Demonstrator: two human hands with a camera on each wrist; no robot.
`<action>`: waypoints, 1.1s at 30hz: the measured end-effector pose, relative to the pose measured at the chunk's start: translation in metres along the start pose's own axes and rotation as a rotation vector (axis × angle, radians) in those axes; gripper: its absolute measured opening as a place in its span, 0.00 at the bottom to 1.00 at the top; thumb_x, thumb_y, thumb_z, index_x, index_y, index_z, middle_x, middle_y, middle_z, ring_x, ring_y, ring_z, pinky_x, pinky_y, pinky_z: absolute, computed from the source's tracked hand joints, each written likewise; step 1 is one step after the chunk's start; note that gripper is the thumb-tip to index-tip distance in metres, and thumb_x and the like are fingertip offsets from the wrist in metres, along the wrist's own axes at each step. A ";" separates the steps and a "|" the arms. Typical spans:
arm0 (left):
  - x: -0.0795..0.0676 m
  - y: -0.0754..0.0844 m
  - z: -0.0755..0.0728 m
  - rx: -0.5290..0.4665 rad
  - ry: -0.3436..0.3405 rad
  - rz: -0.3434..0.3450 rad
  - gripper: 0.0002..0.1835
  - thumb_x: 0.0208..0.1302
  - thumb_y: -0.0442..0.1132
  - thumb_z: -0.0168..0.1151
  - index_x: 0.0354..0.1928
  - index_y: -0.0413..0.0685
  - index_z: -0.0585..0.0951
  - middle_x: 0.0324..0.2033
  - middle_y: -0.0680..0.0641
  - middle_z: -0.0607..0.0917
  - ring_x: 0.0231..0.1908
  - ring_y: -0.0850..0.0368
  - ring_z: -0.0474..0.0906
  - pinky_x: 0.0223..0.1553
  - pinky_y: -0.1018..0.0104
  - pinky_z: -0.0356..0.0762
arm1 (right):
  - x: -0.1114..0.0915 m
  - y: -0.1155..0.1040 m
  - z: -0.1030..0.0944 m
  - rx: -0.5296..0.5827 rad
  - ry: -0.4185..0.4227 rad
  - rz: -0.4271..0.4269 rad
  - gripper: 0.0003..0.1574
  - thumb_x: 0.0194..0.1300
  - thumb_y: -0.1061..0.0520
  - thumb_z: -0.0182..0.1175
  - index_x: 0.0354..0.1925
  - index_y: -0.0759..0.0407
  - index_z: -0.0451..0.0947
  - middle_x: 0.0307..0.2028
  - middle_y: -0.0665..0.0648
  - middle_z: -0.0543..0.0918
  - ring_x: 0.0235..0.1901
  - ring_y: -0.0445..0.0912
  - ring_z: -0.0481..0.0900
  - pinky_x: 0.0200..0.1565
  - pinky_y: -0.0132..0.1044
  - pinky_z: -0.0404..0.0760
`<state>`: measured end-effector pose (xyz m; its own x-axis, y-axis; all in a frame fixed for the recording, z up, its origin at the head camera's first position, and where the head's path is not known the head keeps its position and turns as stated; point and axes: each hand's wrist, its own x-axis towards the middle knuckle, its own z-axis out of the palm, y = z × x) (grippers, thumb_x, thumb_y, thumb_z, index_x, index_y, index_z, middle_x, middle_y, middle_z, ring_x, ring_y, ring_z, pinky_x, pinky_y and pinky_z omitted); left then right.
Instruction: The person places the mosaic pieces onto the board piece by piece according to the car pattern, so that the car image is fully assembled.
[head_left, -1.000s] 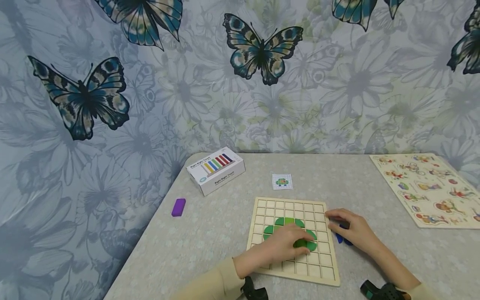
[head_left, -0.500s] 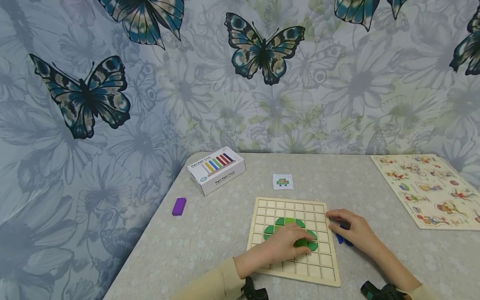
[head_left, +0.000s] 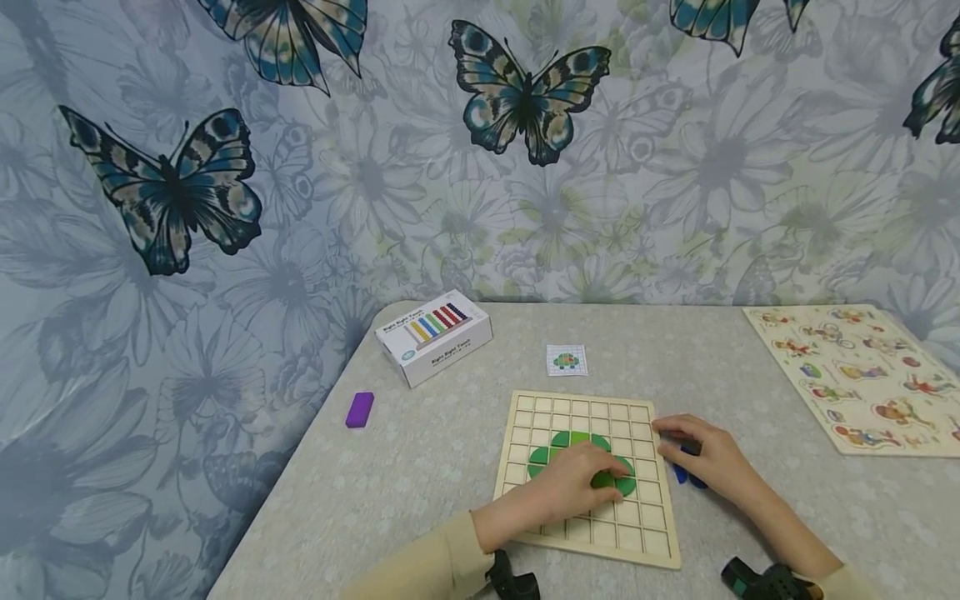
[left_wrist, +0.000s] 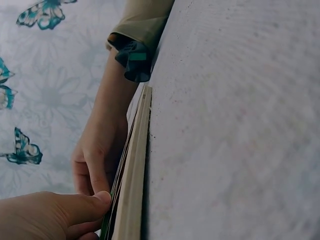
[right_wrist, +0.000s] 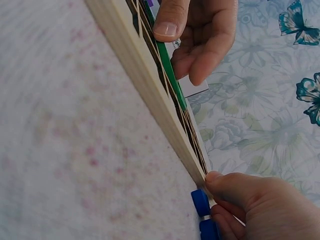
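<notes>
A square wooden grid board [head_left: 637,542] lies on the table, with green tiles [head_left: 538,461] set in its middle cells. Over these tiles rests my left hand [head_left: 573,485], thumb and fingers spread and touching them; its palm hides part of the green shape. In the right wrist view the left thumb meets a green tile [right_wrist: 170,75]. My right hand [head_left: 705,458] touches the board's right edge with thumb and fingertips. Dark blue pieces [right_wrist: 201,202] lie beside the board, partly under the right hand.
A small pattern card [head_left: 567,361] lies behind the board. A white box [head_left: 435,337] stands at the back left, near a purple block [head_left: 360,410]. At the right lies a flat board with printed pictures [head_left: 862,375]. A papered wall [head_left: 420,167] rises behind the table.
Both hands stay in place on the board. The head view shifts only slightly.
</notes>
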<state>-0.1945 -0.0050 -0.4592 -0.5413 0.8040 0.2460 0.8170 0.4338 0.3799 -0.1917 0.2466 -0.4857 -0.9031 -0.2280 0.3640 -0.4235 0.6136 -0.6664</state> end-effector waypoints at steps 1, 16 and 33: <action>0.001 0.000 0.000 0.005 0.003 0.000 0.16 0.60 0.46 0.66 0.49 0.51 0.83 0.40 0.60 0.83 0.41 0.72 0.73 0.44 0.84 0.66 | 0.000 0.000 0.000 -0.005 0.002 -0.004 0.19 0.59 0.59 0.66 0.50 0.61 0.80 0.46 0.55 0.81 0.43 0.48 0.80 0.42 0.35 0.80; 0.003 0.001 0.000 0.036 0.005 0.009 0.16 0.61 0.45 0.64 0.50 0.51 0.83 0.40 0.60 0.83 0.41 0.72 0.72 0.44 0.84 0.65 | 0.001 0.001 -0.002 -0.015 -0.004 -0.012 0.19 0.60 0.58 0.66 0.50 0.60 0.80 0.47 0.55 0.80 0.44 0.50 0.81 0.43 0.34 0.80; 0.001 0.000 0.004 0.036 -0.005 0.008 0.15 0.62 0.44 0.64 0.50 0.52 0.83 0.44 0.59 0.83 0.44 0.70 0.73 0.47 0.82 0.65 | 0.000 0.001 -0.001 -0.002 -0.017 0.004 0.20 0.61 0.57 0.65 0.51 0.60 0.79 0.48 0.55 0.80 0.45 0.51 0.80 0.44 0.37 0.80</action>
<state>-0.1943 -0.0025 -0.4625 -0.5335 0.8097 0.2443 0.8281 0.4413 0.3457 -0.1918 0.2478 -0.4858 -0.9057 -0.2387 0.3502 -0.4200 0.6158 -0.6666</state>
